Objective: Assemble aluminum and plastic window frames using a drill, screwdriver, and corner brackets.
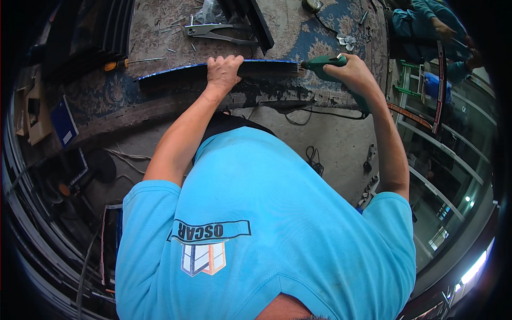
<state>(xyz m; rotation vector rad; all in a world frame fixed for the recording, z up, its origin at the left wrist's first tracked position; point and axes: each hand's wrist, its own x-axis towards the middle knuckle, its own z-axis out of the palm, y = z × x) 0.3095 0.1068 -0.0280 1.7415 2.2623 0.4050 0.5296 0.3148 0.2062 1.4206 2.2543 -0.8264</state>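
A long dark metal profile point(269, 69) with a blue strip along its top edge lies across the near side of the carpet-covered workbench point(314, 32). My left hand point(224, 72) grips it near its middle, fingers wrapped over the far edge. In my right hand point(354, 74) is a green power drill point(321, 66), held sideways with its nose pointing left. The drill's tip is at the profile's right end; whether it touches cannot be told. A cord runs from the drill's grip below the bench edge.
Beyond my left hand lie a silver hand riveter point(213, 31) and dark profiles point(256, 26). A screwdriver point(118, 64) with an orange handle and scattered rivets point(170, 50) lie left. Stacked dark profiles point(90, 32) stand far left. Another person point(426, 24) works at the upper right, beside framed glass point(442, 154).
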